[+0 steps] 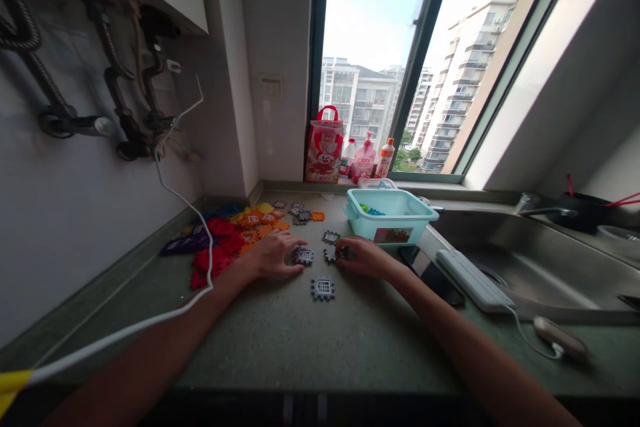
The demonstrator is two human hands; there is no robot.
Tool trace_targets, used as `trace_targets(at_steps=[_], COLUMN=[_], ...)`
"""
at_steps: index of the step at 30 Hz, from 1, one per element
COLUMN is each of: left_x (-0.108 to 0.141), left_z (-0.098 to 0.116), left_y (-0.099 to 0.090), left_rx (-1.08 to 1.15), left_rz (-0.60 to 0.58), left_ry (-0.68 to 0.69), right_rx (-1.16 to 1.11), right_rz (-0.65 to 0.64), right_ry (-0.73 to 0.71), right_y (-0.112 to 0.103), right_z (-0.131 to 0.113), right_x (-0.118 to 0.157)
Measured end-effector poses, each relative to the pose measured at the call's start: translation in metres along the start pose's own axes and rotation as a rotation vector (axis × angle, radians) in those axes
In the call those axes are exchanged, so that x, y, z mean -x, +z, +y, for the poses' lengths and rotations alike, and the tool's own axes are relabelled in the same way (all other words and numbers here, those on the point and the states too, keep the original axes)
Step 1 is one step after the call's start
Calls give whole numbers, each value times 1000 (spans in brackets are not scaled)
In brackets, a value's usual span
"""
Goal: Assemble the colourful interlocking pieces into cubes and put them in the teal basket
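My left hand [275, 255] is on the counter, thumb and fingers curved round the edges of a grey interlocking tile [305, 256] with a white window print. Opposite it, my right hand [365, 257] pinches the right edge of a darker grey interlocking piece [329, 254]; its fingertips are partly hidden. Just beyond that piece lies another grey window tile [331, 237]. Nearer to me, a separate grey window tile [323, 287] lies flat between my forearms. The two pieces in my hands are a small gap apart.
Red pieces [220, 243], orange pieces [263, 235] and blue ones are heaped at left, with a white cable [211, 247] crossing in front. A light-blue tub [395, 203] holds several pieces. On the right are a phone [435, 277], a power strip [473, 280] and the steel sink [565, 253].
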State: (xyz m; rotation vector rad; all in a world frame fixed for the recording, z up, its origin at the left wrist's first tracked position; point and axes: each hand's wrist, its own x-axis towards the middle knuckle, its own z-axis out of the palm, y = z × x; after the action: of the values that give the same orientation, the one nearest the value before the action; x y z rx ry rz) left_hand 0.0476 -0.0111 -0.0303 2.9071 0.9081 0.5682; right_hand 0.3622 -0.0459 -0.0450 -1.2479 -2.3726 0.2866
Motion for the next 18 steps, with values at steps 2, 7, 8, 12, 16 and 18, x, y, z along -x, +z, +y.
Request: trace_targets(at_steps=[2,7,8,12,16,18], left_x=[-1,-1,-1,1,2,3], left_z=[1,0,-1,-5,-6,-7], left_y=[2,5,5,4,0,-1], left_rx=[14,36,38,52,52,54], left_rz=[-31,-16,-6,43,32,5], left_ry=[-15,-6,-4,-29,-57,-60], right_rx=[2,28,41,85,99,92], right_rz=[11,83,99,91,15,-11], right_ry=[0,-9,-1,32,43,46], right_y=[2,-2,-4,-10,-8,-6], right_z=[2,0,-2,-7,-7,-6], right_x=[-1,0,0,2,3,3])
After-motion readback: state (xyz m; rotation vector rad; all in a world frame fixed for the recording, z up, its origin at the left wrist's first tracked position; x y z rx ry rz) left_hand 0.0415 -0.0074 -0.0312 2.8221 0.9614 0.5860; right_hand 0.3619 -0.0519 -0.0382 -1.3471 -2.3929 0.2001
